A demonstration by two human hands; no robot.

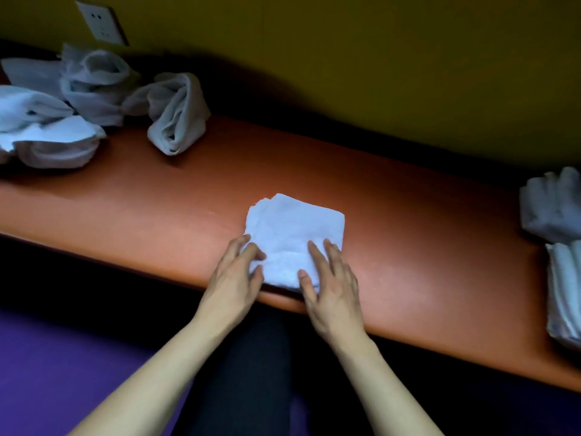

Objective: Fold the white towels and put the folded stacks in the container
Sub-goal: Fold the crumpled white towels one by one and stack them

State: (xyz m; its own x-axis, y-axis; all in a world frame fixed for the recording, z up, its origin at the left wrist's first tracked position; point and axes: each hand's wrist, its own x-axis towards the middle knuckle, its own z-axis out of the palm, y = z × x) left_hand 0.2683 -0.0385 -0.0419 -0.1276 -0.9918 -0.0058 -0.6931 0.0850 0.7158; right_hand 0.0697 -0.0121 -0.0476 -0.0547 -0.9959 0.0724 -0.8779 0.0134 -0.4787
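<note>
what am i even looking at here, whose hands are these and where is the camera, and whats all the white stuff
There is no machine here: a person is folding towels with bare hands. The single picture comes from a camera worn on their head, looking forward and down, so the arms reach in from the bottom.

The surface is an orange padded bench against a yellow wall. In the middle lies a folded white towel. The left hand grips its near left corner; the right hand rests flat on its near right part.

At far left is a heap of unfolded towels. At the right edge are folded stacks, partly cut off. No container can be made out.
</note>
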